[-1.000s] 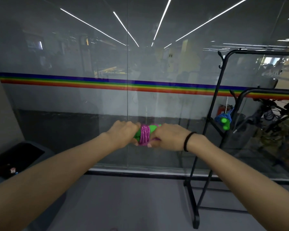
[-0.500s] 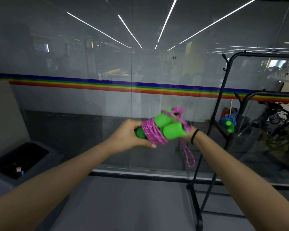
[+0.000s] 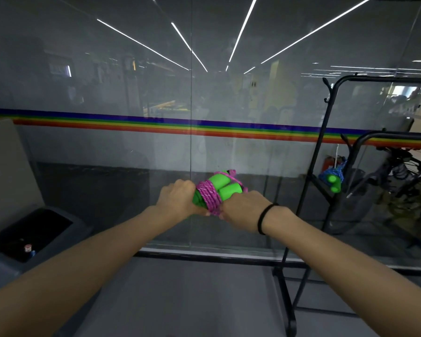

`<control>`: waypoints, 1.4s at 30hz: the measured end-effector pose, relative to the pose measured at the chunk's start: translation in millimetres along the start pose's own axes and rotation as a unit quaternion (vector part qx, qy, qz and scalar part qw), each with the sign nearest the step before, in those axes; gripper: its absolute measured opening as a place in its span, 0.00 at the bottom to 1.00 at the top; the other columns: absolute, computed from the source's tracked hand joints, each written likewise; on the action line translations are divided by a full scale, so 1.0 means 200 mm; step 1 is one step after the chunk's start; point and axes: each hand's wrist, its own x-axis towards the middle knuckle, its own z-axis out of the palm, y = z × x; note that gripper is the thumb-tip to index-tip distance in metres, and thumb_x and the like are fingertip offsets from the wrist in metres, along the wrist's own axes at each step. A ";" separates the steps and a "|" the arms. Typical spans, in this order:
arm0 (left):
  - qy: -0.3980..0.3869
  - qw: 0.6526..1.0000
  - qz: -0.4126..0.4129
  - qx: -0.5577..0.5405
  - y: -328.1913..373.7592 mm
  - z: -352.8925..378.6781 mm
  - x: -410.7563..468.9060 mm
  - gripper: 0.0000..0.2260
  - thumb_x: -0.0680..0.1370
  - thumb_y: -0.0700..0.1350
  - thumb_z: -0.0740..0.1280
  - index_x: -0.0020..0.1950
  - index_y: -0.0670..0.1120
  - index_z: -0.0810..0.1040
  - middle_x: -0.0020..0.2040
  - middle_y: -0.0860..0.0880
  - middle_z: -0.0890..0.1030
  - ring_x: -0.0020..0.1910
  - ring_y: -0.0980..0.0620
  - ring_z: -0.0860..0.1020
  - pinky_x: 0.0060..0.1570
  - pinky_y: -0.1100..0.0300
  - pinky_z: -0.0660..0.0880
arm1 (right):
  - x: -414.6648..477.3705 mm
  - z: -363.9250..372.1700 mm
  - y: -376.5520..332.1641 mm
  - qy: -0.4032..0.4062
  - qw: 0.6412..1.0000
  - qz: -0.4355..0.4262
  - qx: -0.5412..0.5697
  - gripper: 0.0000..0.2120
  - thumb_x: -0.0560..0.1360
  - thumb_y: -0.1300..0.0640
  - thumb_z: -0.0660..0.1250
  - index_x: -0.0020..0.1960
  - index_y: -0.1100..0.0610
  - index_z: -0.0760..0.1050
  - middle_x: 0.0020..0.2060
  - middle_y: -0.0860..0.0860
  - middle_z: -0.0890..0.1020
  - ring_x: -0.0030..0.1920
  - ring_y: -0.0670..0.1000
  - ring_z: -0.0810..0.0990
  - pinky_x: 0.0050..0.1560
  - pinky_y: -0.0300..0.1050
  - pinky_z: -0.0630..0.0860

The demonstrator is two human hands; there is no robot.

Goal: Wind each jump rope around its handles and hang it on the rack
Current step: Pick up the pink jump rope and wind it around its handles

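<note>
Two hands are held out in front of the person, close together, near the middle of the view. Between them is a pink braided jump rope, wound many times around its two fat green foam handles. The handles lie side by side and point up and to the right, away from the person. The left hand is curled round the lower left end of the handles and holds them tight. The right hand is curled too, with its back to the camera. Its fingers pinch the pink rope at the bottom of the wound part, but the fingertips are mostly hidden. A small loop of pink rope sticks out past the far tips of the handles. A thin black band goes round the right wrist. To the right stands a tall black metal rack, well apart from the hands. One blue jump rope with green handles hangs on it, wound up. Behind it all is a big glass wall with a rainbow stripe running across it. Low on the left sits a grey bin with a dark opening.
</note>
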 end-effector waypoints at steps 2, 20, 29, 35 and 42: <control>-0.033 0.994 0.038 0.102 0.02 0.00 -0.01 0.24 0.66 0.58 0.74 0.53 0.42 0.76 0.52 0.44 0.80 0.52 0.44 0.79 0.46 0.55 0.72 | -0.01 -0.04 -0.01 -0.007 0.999 -0.030 -0.036 0.14 0.80 0.54 0.54 0.58 0.58 0.73 0.56 0.56 0.79 0.55 0.58 0.78 0.50 0.51 0.73; -0.100 0.888 0.159 -0.421 0.06 -0.03 -0.15 0.11 0.63 0.33 0.73 0.35 0.46 0.76 0.31 0.52 0.78 0.30 0.55 0.76 0.33 0.60 0.75 | 0.04 0.05 0.26 0.113 0.769 0.002 0.629 0.12 0.72 0.71 0.64 0.40 0.56 0.80 0.26 0.38 0.79 0.28 0.31 0.76 0.34 0.25 0.72; 0.018 0.893 -0.068 -0.444 0.11 0.06 -0.08 0.09 0.60 0.52 0.70 0.32 0.48 0.78 0.27 0.54 0.78 0.29 0.58 0.75 0.32 0.65 0.72 | 0.11 0.11 0.14 0.140 0.920 0.178 0.319 0.14 0.77 0.55 0.58 0.47 0.62 0.78 0.49 0.64 0.81 0.50 0.61 0.79 0.42 0.44 0.67; 0.028 0.876 -0.135 -0.461 0.10 0.04 -0.01 0.09 0.67 0.43 0.70 0.28 0.44 0.77 0.25 0.48 0.77 0.23 0.52 0.73 0.29 0.62 0.68 | 0.05 0.06 0.12 0.143 0.922 0.156 0.324 0.19 0.80 0.50 0.54 0.34 0.57 0.71 0.42 0.63 0.80 0.47 0.61 0.78 0.43 0.47 0.69; 0.018 0.799 -0.148 -0.583 0.01 -0.03 0.00 0.03 0.69 0.35 0.68 0.35 0.38 0.76 0.26 0.46 0.78 0.21 0.53 0.73 0.23 0.65 0.70 | -0.04 0.02 0.15 0.158 0.912 0.095 0.367 0.18 0.80 0.51 0.56 0.35 0.59 0.70 0.30 0.54 0.72 0.34 0.53 0.70 0.35 0.44 0.60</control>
